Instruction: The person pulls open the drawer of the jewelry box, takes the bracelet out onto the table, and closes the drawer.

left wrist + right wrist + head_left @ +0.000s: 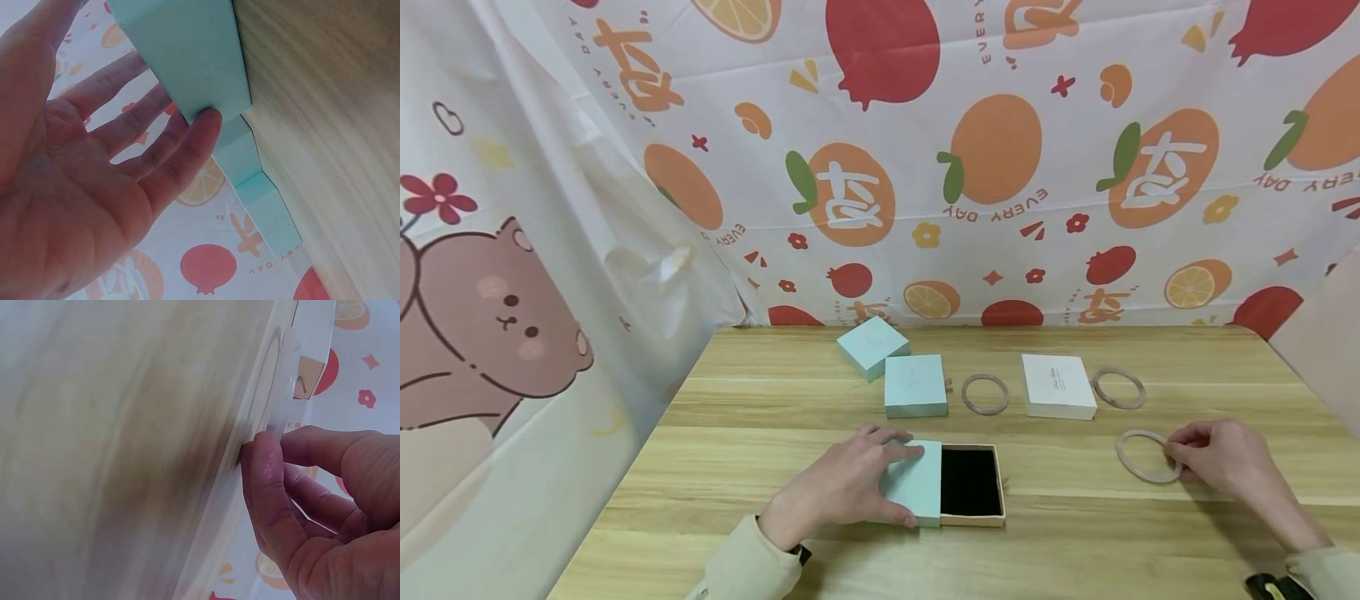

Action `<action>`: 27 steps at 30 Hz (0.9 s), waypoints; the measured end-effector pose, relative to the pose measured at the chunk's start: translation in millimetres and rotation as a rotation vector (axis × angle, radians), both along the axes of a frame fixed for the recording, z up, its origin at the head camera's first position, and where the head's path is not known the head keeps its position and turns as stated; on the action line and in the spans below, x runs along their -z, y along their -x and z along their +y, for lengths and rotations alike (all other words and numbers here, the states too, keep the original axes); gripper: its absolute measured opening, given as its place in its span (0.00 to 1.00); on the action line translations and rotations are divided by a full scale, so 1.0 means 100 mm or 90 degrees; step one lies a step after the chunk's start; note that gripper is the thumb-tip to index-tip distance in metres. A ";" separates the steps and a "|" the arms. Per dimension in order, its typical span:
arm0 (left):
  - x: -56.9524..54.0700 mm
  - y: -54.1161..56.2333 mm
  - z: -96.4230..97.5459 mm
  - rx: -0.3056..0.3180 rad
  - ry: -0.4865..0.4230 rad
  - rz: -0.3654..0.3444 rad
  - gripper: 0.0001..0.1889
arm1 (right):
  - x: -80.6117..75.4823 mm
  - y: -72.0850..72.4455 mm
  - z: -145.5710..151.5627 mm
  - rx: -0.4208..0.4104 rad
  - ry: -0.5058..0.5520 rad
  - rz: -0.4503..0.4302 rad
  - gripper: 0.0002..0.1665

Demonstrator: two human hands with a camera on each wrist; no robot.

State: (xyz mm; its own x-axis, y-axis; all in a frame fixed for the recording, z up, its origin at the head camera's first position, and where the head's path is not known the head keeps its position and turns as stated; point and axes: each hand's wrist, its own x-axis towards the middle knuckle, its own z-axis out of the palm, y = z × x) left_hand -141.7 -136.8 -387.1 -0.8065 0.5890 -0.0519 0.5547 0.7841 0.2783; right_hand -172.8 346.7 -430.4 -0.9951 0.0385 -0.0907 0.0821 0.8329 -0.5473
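Observation:
A light teal drawer-style box (927, 479) lies on the table with its black-lined tray (972, 483) slid part way out to the right. My left hand (857, 479) spans the sleeve of this box, thumb along the near edge and fingers over the top and far side. In the left wrist view, a fingertip touches the end of the teal sleeve (187, 56). To the right, my right hand (1221, 454) pinches a pale translucent bangle (1138, 477) by its right side between thumb and fingers. The right wrist view has the bangle (284, 381) edge-on, close over the table.
Behind the open box stand two closed teal boxes (916, 386) (874, 346). Further right are a bangle (967, 405), a white box (1058, 387) and another bangle (1138, 403). A fruit-print curtain (917, 275) hangs at the table's (760, 467) back edge.

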 end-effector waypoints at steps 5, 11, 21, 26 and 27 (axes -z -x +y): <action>0.00 0.00 0.00 -0.002 0.000 -0.004 0.41 | 0.01 0.02 -0.01 -0.003 -0.002 0.003 0.11; 0.00 0.00 0.00 -0.004 0.000 -0.005 0.41 | 0.03 0.01 -0.02 -0.009 -0.006 0.003 0.10; -0.03 0.00 0.00 -0.007 -0.002 -0.013 0.41 | 0.00 0.02 -0.04 -0.013 -0.044 0.056 0.09; -0.02 -0.01 -0.01 -0.003 -0.001 -0.012 0.41 | -0.10 -0.03 -0.21 -0.026 -0.055 0.129 0.10; -0.02 -0.01 -0.01 -0.002 0.001 -0.011 0.41 | -0.13 -0.04 -0.28 -0.036 -0.040 0.133 0.11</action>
